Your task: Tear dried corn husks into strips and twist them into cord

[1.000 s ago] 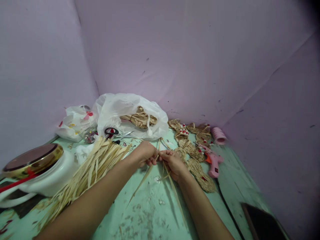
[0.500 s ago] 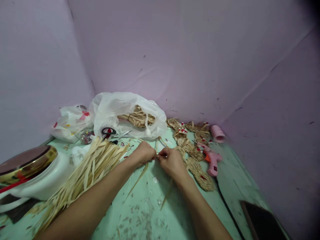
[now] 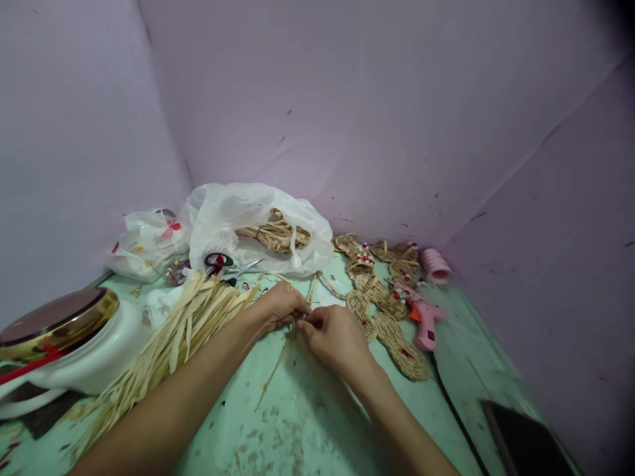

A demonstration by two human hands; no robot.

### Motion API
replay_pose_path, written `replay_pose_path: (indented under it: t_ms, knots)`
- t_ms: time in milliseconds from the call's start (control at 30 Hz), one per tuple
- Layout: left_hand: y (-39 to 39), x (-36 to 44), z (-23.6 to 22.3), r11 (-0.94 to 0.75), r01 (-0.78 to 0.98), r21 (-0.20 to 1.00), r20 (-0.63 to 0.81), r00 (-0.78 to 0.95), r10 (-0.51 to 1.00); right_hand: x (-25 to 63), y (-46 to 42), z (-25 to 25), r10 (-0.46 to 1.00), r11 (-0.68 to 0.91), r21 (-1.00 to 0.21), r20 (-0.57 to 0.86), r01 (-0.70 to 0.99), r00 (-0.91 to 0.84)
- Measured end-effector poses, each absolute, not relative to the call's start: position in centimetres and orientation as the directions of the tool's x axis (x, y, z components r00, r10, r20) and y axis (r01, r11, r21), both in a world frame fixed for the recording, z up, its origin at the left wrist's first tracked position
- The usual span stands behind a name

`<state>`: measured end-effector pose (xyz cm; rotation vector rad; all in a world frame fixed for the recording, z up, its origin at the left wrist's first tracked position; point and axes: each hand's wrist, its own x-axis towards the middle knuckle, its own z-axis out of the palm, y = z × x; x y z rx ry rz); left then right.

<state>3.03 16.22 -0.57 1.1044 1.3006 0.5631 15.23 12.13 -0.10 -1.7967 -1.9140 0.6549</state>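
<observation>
My left hand [image 3: 285,306] and my right hand [image 3: 337,334] meet over the middle of the green table, fingers pinched together on a thin braid of dried straw [image 3: 312,291]. Its finished length runs back from my fingers toward the woven pieces, and a loose strand [image 3: 272,373] hangs down below the left hand. My fingertips hide the spot where the strands cross. Left of my left forearm lies a spread bundle of pale straw strips [image 3: 178,337]. To the right of my right hand are several coiled, woven straw sole shapes [image 3: 401,347], some with red and white beads.
A pink glue gun [image 3: 425,320] with a black cord lies at right, near a pink spool [image 3: 436,266]. Scissors [image 3: 219,260] rest before a white plastic bag [image 3: 258,198] holding more straw. A white pot [image 3: 114,350] stands left; a dark flat device [image 3: 523,436] lies front right.
My right hand has shifted left and slightly toward me, closing up against the left hand. The strand that hung below the right hand is no longer visible there.
</observation>
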Motion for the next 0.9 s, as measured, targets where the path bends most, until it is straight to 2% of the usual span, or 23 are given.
replay_pose_path:
  t_ms: [100,167,233,300,400,500,567,667,767,833,900]
  knots:
    - [16.6,2.4,-0.9,0.419,0.238,0.876,-0.475,0.288,0.831,16.4,13.5,0.2,0.996,-0.063,-0.751,-0.005,0.658,0.089]
    - [16.8,2.2,-1.1,0.429,0.230,0.874,-0.484,0.324,0.813,16.7,14.4,0.0,0.981,-0.170,-0.899,-0.117,0.404,0.152]
    - [17.0,2.0,-1.3,0.433,0.199,0.879,-0.476,0.365,0.800,16.3,14.9,-0.3,0.942,-0.332,-0.939,-0.326,0.093,0.073]
    - [17.0,1.8,-1.5,0.429,0.172,0.887,-0.461,0.392,0.796,15.6,14.9,-0.6,0.888,-0.458,-0.885,-0.453,-0.080,-0.079]
    - [17.0,1.8,-1.5,0.418,0.197,0.887,-0.462,0.404,0.790,14.9,14.7,-1.3,0.879,-0.462,-0.886,-0.450,-0.047,-0.158]
    - [17.0,1.9,-1.1,0.401,0.299,0.866,-0.492,0.365,0.791,15.0,14.7,-1.9,0.910,-0.402,-0.911,-0.409,0.095,-0.066]
    - [17.0,2.1,-0.6,0.359,0.408,0.839,-0.497,0.309,0.811,15.1,14.8,-2.3,0.918,-0.389,-0.912,-0.396,0.132,-0.027]
    - [16.9,2.2,0.3,0.217,0.610,0.762,-0.431,0.227,0.873,15.2,14.9,-2.6,0.915,-0.400,-0.912,-0.404,0.093,-0.020]
    - [16.2,2.6,1.3,0.091,0.789,0.607,-0.321,0.139,0.937,15.2,14.9,-2.6,0.899,-0.437,-0.899,-0.437,-0.005,-0.030]
    - [15.3,3.1,1.9,0.058,0.858,0.511,-0.246,0.081,0.966,15.1,14.8,-2.6,0.891,-0.453,-0.888,-0.451,-0.081,-0.050]
    - [14.2,3.8,2.3,0.029,0.886,0.464,-0.189,0.066,0.980,15.2,14.8,-2.6,0.884,-0.467,-0.873,-0.462,-0.142,-0.065]
